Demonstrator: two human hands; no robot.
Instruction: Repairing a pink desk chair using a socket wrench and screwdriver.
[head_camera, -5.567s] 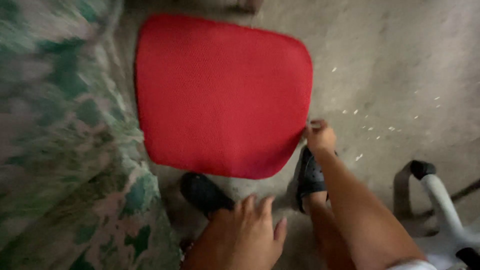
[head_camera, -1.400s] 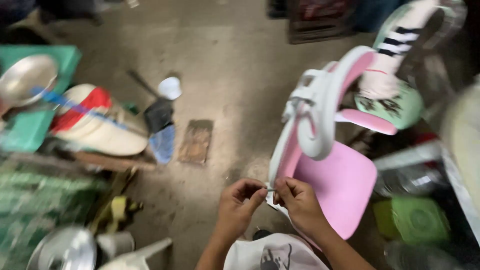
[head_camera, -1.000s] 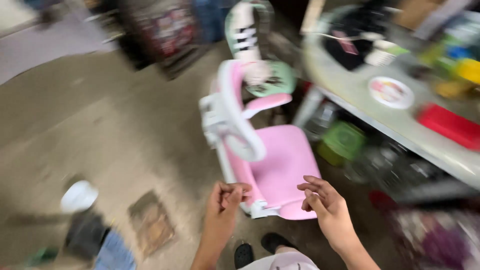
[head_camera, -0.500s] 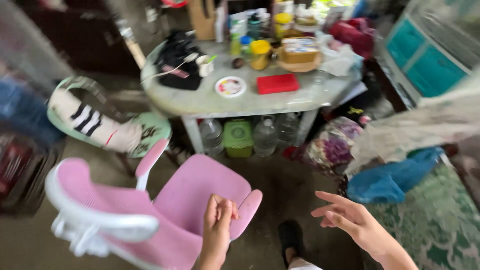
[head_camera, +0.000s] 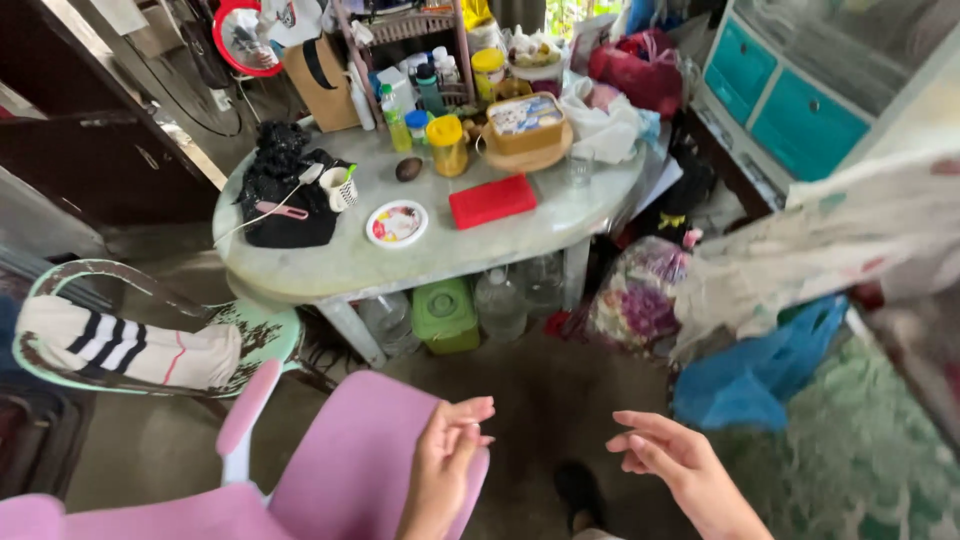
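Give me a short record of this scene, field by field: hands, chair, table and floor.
Left hand: empty, fingers bent, over the pink chair seat
Right hand: empty, open, clear of the chair
Table: red box, round plate, yellow-lidded jar
Under table: green container, clear bottles
Floor: blue bag

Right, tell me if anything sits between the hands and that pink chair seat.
Nothing visible does. The left hand is over the front edge of the pink padded chair seat; the right hand hangs empty beside it above bare floor.
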